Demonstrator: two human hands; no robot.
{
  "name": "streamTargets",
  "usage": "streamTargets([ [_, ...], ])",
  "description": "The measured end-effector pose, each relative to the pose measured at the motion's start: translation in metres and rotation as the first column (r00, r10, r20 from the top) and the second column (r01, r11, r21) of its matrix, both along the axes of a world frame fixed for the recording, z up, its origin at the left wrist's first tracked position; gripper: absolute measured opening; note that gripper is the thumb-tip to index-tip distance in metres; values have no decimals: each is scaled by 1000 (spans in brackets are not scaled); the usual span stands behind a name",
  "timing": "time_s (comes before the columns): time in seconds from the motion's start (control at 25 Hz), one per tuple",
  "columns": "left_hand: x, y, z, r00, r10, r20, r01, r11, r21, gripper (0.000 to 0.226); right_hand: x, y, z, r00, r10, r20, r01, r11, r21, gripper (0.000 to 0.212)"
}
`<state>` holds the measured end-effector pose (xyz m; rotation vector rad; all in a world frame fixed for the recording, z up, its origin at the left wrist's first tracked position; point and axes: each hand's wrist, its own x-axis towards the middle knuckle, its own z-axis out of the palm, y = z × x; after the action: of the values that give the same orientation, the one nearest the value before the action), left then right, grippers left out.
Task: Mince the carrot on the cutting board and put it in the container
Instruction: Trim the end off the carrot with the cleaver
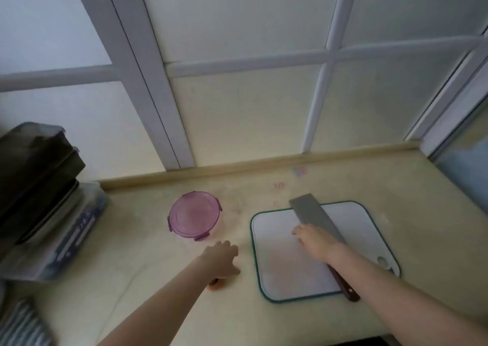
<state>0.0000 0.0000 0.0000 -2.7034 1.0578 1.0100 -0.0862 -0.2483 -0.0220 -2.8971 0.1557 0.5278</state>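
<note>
Beige counter (148,253) under a frosted window (237,107): the carrot (213,284) lies off the cutting board (285,274), half hidden beneath the left grip (221,258); whether it is held, I cannot tell. The right grip (314,240) lies flat and relaxed against the cleaver (309,211). Best to carry the carrot onto the board's middle before cutting.

orange carrot (213,285), mostly hidden, lies on the counter (148,253) just left of the board. the white, green-edged board (277,255) lies flat, a cleaver (309,211) slanted across it. the round container (194,214), purple lid on, stands further back left.
</note>
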Motion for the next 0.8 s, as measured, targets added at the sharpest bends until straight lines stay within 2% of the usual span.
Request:
streamTargets([
  [0.12, -11, 16, -13, 1000, -9, -25, 14, 985, 175, 80, -24, 4, -16, 992, 42, -116, -42, 999, 3, 40],
  [0.2, -15, 25, -20, 999, -23, 22, 19, 980, 197, 72, -36, 6, -26, 993, 66, -101, -67, 998, -5, 46],
  [0.36, -11, 35, -25, 998, 64, 22, -65, 997, 45, 32, -50, 4, -31, 998, 46, -47, -45, 999, 24, 54],
  [0.44, -4, 34, -19, 990, 141, -17, -142, 988, -67, 23, -55, 0, -33, 997, 53, -52, -51, 998, 42, 54],
  [0.56, 6, 15, -2, 972, 234, -34, -235, 937, -259, 32, -59, -4, -34, 997, 65, -48, -62, 996, 58, 53],
  [0.64, 10, -8, 10, 970, 241, -6, -229, 915, -331, 42, -60, -4, -35, 997, 68, -30, -66, 996, 56, 54],
  [0.8, 4, -61, 19, 969, 245, 4, -219, 873, -435, 46, -63, -6, -44, 998, 69, -2, -69, 996, 53, 53],
])
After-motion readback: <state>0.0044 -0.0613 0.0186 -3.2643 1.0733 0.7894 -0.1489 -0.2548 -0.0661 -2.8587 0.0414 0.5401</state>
